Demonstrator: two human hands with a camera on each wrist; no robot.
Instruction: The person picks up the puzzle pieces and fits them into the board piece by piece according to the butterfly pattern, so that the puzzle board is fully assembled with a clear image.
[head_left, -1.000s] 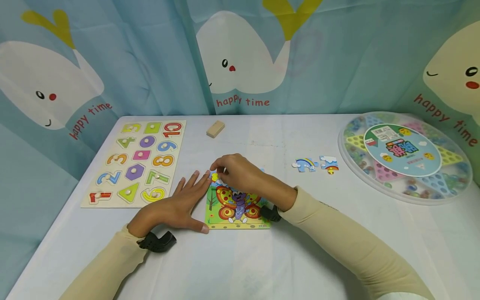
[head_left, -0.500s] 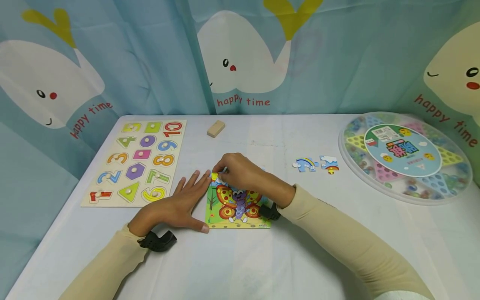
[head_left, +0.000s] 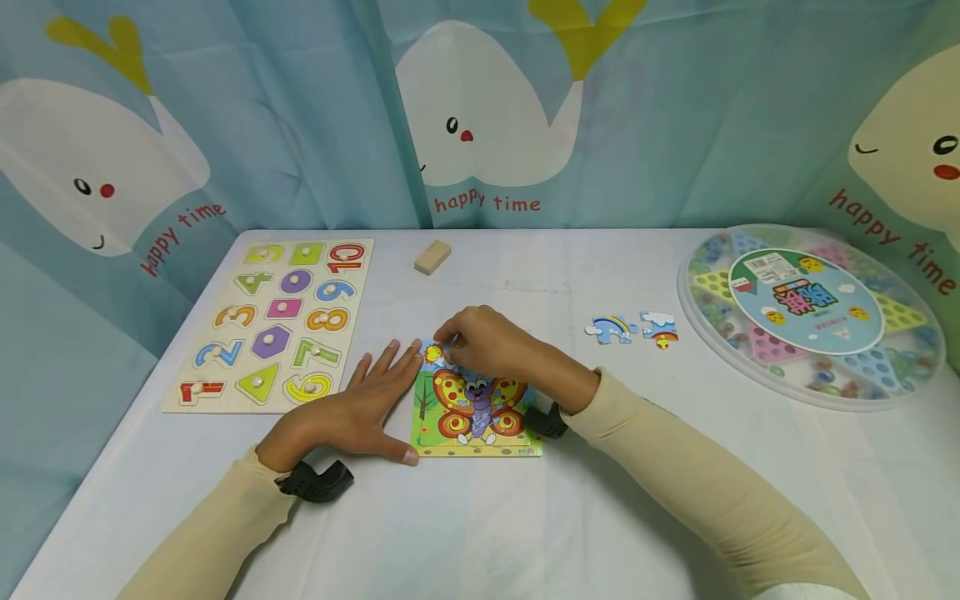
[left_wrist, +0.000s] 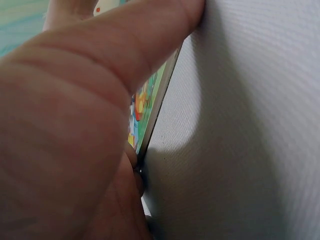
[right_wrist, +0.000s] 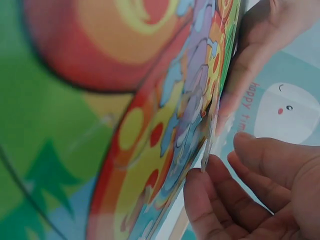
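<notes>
A butterfly jigsaw puzzle lies flat on the white-covered table in the head view. My left hand rests on the table with spread fingers, fingertips and thumb along the puzzle's left edge; its thumb fills much of the left wrist view. Over the top of the puzzle, my right hand has curled fingers at a corner piece with a yellow sun. The right wrist view shows a puzzle piece's raised edge at those fingertips. My right hand and forearm hide the puzzle's upper right.
Two loose rainbow puzzle pieces, one left and one right, lie to the right. Beyond them stands a round clear marble game box. A number peg board lies left, a small wooden block at the back.
My right hand has shifted slightly right, and more of the sun piece shows beside its fingertips. My left hand has stayed in place.
</notes>
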